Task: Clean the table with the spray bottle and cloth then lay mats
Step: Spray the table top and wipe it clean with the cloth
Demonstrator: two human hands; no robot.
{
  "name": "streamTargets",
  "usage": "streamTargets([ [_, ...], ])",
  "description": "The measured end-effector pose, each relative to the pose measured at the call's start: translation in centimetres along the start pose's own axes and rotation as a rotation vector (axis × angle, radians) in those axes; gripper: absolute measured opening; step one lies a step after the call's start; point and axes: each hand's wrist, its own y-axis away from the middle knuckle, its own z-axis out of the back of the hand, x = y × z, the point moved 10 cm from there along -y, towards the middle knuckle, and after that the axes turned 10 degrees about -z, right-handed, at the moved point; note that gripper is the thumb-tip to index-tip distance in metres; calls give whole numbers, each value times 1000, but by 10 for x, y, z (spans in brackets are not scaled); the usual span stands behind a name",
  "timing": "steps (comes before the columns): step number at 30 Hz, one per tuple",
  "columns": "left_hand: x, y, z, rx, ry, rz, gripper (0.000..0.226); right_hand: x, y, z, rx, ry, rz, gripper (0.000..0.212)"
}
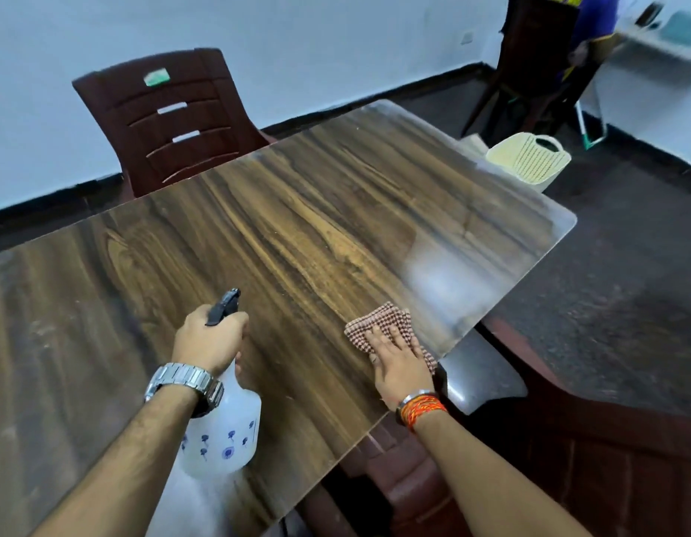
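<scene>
- Spray bottle (223, 432): one, translucent white with small blue flower prints and a black trigger head. It is held above the near part of the table, tilted, with its nozzle pointing away from the person.
- Left hand (208, 339): its fingers are curled round the bottle's neck just below the trigger head. One metal-link watch (181, 381) sits on this wrist.
- Cloth (378, 323): one, checked in red and white and folded. It lies flat on the tabletop near the table's near right edge.
- Right hand (400, 362): it lies palm down with straight, spread fingers pressing on the cloth, gripping nothing. One bundle of orange and red threads (421, 406) circles this wrist.
- Table (297, 211): one, with a dark wood-grain top under a clear sheet whose rounded corners overhang the right end. One pale hazy patch (444, 281) shows on the surface just beyond the cloth; whether it is wet or glare cannot be told.
- Chairs: three in view.
  - One maroon slatted chair (169, 118) stands at the far side of the table, bearing a green sticker.
  - One dark chair (529, 52) stands well apart at the upper right, blurred.
  - One maroon chair (405, 470) is partly under the near right edge.
- Basket (529, 158): one, cream plastic with a handle cut-out, standing on the dark floor beyond the table's far right corner.
</scene>
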Motion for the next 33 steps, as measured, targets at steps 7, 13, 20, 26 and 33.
streamTargets([
  [7, -32, 113, -60, -49, 50, -7, 20, -71, 35, 56, 102, -317, -71, 36],
  [13, -75, 184, -128, 32, 39, -97, 28, -153, 76, 123, -33, -609, -192, 24],
  [20, -160, 217, -205, 181, -59, -364, 15, -195, 110, 197, -199, -631, -194, 25],
  [26, -214, 243, -270, 233, -64, -497, 28, -241, 124, 240, -280, -737, -181, 24],
  [33, -256, 252, -351, 237, -95, -531, 42, -317, 91, 275, -308, -802, -137, 26],
])
